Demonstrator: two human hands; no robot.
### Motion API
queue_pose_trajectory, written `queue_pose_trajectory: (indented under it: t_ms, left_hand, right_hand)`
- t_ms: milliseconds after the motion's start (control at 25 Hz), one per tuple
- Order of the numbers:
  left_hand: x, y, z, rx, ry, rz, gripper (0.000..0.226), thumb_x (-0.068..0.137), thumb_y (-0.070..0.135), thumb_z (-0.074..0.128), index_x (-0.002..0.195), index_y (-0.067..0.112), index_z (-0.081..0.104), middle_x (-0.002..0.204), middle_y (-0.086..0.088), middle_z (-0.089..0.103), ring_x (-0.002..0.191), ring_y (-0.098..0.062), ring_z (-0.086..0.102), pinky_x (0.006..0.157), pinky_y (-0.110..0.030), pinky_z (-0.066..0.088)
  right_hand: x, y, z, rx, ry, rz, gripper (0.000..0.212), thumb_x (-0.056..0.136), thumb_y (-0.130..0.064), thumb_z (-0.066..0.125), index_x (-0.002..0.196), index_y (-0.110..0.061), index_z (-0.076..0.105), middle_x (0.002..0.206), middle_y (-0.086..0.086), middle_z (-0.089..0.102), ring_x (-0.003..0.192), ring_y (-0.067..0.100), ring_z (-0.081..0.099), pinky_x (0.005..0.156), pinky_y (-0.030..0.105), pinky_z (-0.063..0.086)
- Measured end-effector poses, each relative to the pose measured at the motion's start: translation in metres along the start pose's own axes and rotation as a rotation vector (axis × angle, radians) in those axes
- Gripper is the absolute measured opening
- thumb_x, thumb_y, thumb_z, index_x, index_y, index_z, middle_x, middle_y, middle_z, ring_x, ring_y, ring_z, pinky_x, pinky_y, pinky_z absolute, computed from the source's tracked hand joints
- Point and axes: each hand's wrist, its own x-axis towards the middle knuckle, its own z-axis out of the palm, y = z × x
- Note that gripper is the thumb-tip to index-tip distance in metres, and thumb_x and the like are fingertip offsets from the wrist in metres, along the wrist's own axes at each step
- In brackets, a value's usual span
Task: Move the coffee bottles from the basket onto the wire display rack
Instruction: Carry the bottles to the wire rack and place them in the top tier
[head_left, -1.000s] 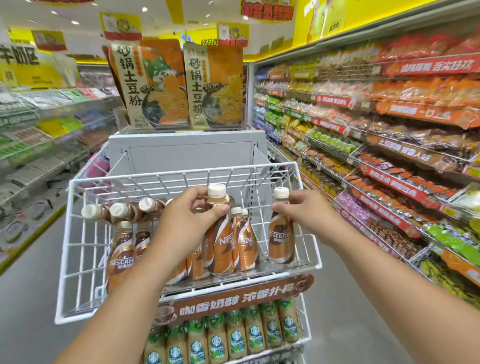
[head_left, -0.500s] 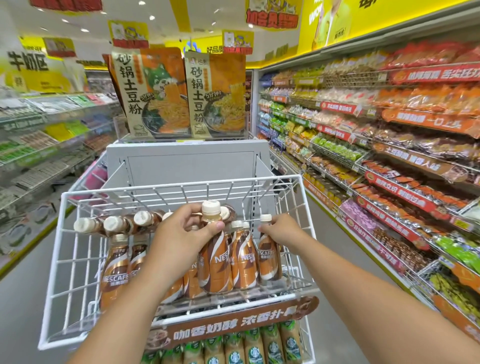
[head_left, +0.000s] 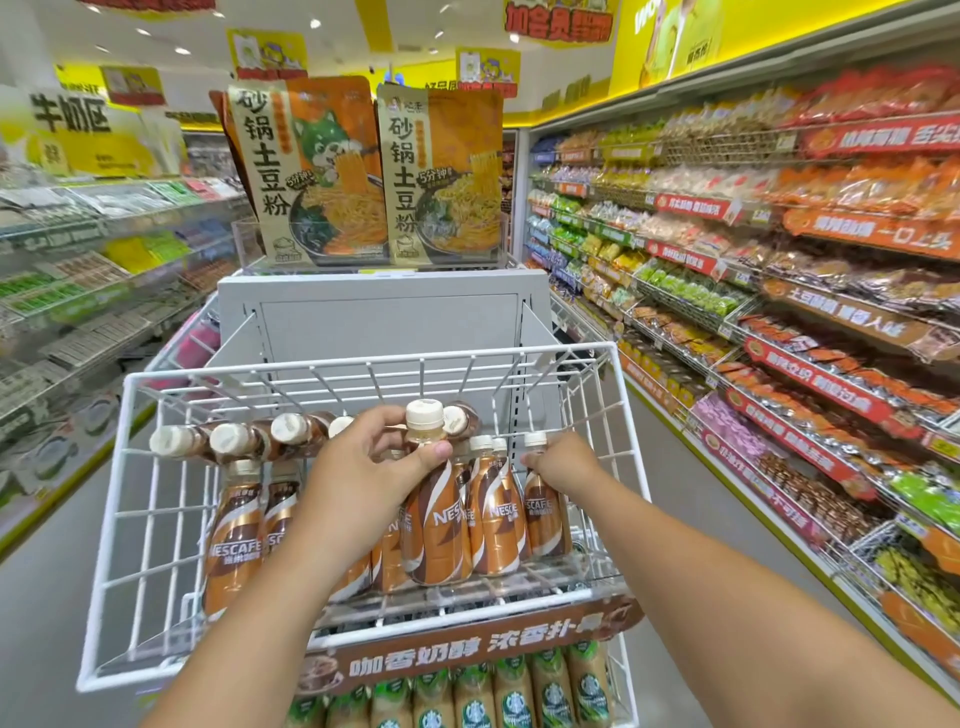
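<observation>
A white wire display rack (head_left: 122, 499) stands in front of me with several brown Nescafe coffee bottles in it. My left hand (head_left: 358, 488) is wrapped around the neck of one upright bottle (head_left: 434, 519) in the middle of the front row. My right hand (head_left: 563, 465) grips the neck of the rightmost upright bottle (head_left: 543, 514). Two more upright bottles (head_left: 234, 540) stand at the front left. Several bottles (head_left: 228, 441) lie on their sides behind them, caps toward me. No basket is in view.
A lower tier holds green-labelled Starbucks bottles (head_left: 472, 696) under a brown sign strip (head_left: 467, 649). A grey panel (head_left: 384, 317) with large noodle packs (head_left: 311, 171) rises behind the rack. Stocked shelves (head_left: 779, 291) line the aisle at right and more shelves (head_left: 78, 270) at left.
My right hand has slid its bottle leftward, against the other upright bottles. My left hand stays on the middle bottle. The view has tilted slightly up.
</observation>
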Motion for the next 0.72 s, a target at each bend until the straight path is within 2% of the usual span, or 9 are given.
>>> queue_pose_trajectory:
  t_ms: [40, 80, 200, 280, 360, 440, 560, 640, 720]
  left_hand:
    - [0.001, 0.0, 0.001, -0.004, -0.001, -0.004, 0.026, 0.082, 0.038, 0.082, 0.1, 0.044, 0.064, 0.101, 0.022, 0.068, 0.098, 0.009, 0.061, 0.074, -0.015, 0.044]
    - [0.001, -0.001, 0.002, -0.007, -0.004, -0.008, 0.027, 0.082, 0.038, 0.082, 0.102, 0.043, 0.064, 0.102, 0.02, 0.07, 0.098, 0.008, 0.063, 0.076, -0.016, 0.046]
    - [0.006, -0.005, 0.004, -0.02, 0.002, -0.01, 0.031, 0.08, 0.039, 0.083, 0.107, 0.04, 0.066, 0.107, 0.014, 0.074, 0.103, -0.001, 0.068, 0.089, -0.026, 0.053]
    - [0.008, -0.007, 0.004, -0.026, 0.002, -0.009, 0.032, 0.08, 0.039, 0.083, 0.108, 0.039, 0.067, 0.108, 0.011, 0.075, 0.105, -0.004, 0.068, 0.091, -0.028, 0.053]
    - [0.009, -0.009, 0.004, -0.032, -0.003, -0.013, 0.032, 0.081, 0.038, 0.082, 0.109, 0.038, 0.067, 0.107, 0.01, 0.075, 0.101, -0.003, 0.069, 0.089, -0.026, 0.053]
    - [0.01, -0.009, 0.006, -0.028, -0.015, -0.019, 0.034, 0.081, 0.038, 0.083, 0.111, 0.037, 0.067, 0.106, 0.011, 0.075, 0.1, -0.004, 0.07, 0.088, -0.027, 0.053]
    - [0.013, -0.01, 0.009, -0.027, -0.016, -0.023, 0.039, 0.079, 0.038, 0.084, 0.114, 0.035, 0.067, 0.106, 0.012, 0.075, 0.098, -0.003, 0.07, 0.084, -0.024, 0.053]
    - [0.015, -0.009, 0.012, -0.021, -0.016, -0.02, 0.038, 0.08, 0.036, 0.084, 0.114, 0.033, 0.067, 0.102, 0.014, 0.076, 0.091, 0.003, 0.07, 0.076, -0.016, 0.05]
    - [0.016, -0.007, 0.016, -0.043, -0.019, -0.018, 0.035, 0.082, 0.032, 0.084, 0.113, 0.032, 0.068, 0.096, 0.016, 0.077, 0.084, 0.005, 0.071, 0.071, -0.013, 0.049]
  right_hand:
    - [0.002, 0.001, 0.003, -0.006, 0.009, 0.005, 0.043, 0.094, -0.034, 0.074, 0.113, 0.004, 0.066, 0.106, 0.019, 0.068, 0.102, 0.035, 0.068, 0.085, 0.04, 0.055]
    - [0.004, 0.001, 0.006, -0.015, 0.011, 0.017, 0.045, 0.094, -0.034, 0.074, 0.12, 0.003, 0.064, 0.113, 0.018, 0.068, 0.105, 0.034, 0.068, 0.087, 0.038, 0.054]
    - [0.007, 0.0, 0.009, -0.075, 0.011, 0.043, 0.032, 0.095, -0.034, 0.071, 0.104, -0.006, 0.06, 0.102, 0.012, 0.065, 0.087, 0.027, 0.061, 0.076, 0.032, 0.052]
    - [0.006, -0.003, 0.009, -0.083, 0.016, 0.069, 0.033, 0.096, -0.036, 0.07, 0.105, -0.006, 0.06, 0.102, 0.01, 0.064, 0.086, 0.027, 0.06, 0.073, 0.031, 0.049]
    - [-0.003, -0.006, 0.007, -0.073, -0.003, 0.084, 0.047, 0.097, -0.038, 0.068, 0.127, -0.004, 0.06, 0.118, 0.013, 0.068, 0.097, 0.029, 0.064, 0.079, 0.033, 0.051]
    - [-0.019, -0.011, 0.001, -0.048, -0.026, 0.091, 0.064, 0.098, -0.04, 0.067, 0.147, -0.003, 0.047, 0.134, 0.018, 0.064, 0.115, 0.033, 0.064, 0.089, 0.036, 0.052]
    - [-0.051, -0.019, -0.014, -0.053, -0.045, 0.044, 0.073, 0.099, -0.039, 0.064, 0.155, -0.003, 0.034, 0.129, 0.018, 0.064, 0.112, 0.031, 0.065, 0.086, 0.037, 0.053]
    - [-0.077, -0.024, -0.026, -0.015, -0.021, -0.068, 0.067, 0.099, -0.039, 0.064, 0.154, -0.01, 0.04, 0.142, 0.009, 0.059, 0.12, 0.025, 0.062, 0.09, 0.034, 0.052]
    - [-0.106, -0.03, -0.032, 0.107, -0.096, -0.208, 0.055, 0.096, -0.037, 0.068, 0.147, -0.019, 0.054, 0.14, -0.004, 0.062, 0.122, 0.013, 0.061, 0.101, 0.032, 0.051]
